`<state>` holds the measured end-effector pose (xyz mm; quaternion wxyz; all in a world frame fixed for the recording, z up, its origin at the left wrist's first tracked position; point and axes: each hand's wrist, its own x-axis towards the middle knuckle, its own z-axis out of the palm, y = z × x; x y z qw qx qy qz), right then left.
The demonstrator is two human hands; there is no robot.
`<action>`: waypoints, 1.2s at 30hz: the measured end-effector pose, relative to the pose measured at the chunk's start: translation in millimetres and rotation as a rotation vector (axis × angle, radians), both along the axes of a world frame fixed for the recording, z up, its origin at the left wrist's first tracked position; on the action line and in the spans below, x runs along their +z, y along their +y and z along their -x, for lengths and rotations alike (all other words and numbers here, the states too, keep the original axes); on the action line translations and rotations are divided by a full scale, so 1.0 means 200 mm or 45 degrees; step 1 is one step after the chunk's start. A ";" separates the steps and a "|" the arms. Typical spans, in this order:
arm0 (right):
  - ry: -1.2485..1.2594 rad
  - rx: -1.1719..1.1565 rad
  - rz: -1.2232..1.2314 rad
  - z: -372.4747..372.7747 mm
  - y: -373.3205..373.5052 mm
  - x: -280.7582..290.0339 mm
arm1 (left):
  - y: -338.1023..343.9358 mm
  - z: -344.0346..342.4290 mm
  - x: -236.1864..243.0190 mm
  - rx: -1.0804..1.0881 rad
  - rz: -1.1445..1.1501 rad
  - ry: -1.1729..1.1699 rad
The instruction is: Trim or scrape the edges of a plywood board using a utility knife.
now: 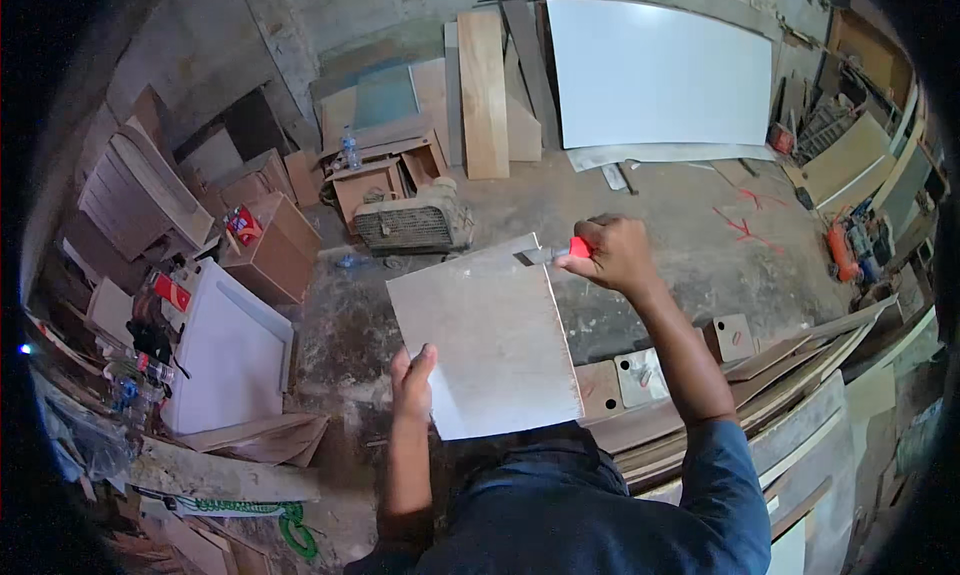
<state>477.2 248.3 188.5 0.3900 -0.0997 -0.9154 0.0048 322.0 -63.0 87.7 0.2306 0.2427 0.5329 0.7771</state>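
Observation:
A square, pale white board (480, 340) is held tilted in front of my body, its right edge looking rough and brownish. My left hand (414, 375) is closed on the board's left edge, thumb showing at the front. My right hand (612, 250) grips a red-handled bladed tool (578, 248), something like a scraper or putty knife. Its grey blade lies at the upper right corner of the board, against or just over the edge; exact contact is unclear.
A large white sheet (660, 75) leans at the back wall beside planks (483, 95). Wooden boxes (270, 255) and a white panel (225, 355) stand left, a mesh-fronted machine (410, 225) ahead. Stacked boards (800, 355) lie right, near orange equipment (843, 250).

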 end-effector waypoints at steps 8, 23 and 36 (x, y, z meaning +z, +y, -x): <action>0.308 -0.528 0.776 -0.12 0.48 -0.11 | -0.14 0.01 -0.01 0.039 0.052 -0.090; -0.002 0.039 0.068 -0.03 -0.08 0.06 | -0.13 0.06 -0.03 -0.065 0.010 0.059; 0.052 0.103 0.082 -0.11 -0.14 0.06 | -0.10 0.00 0.06 -0.048 0.003 0.035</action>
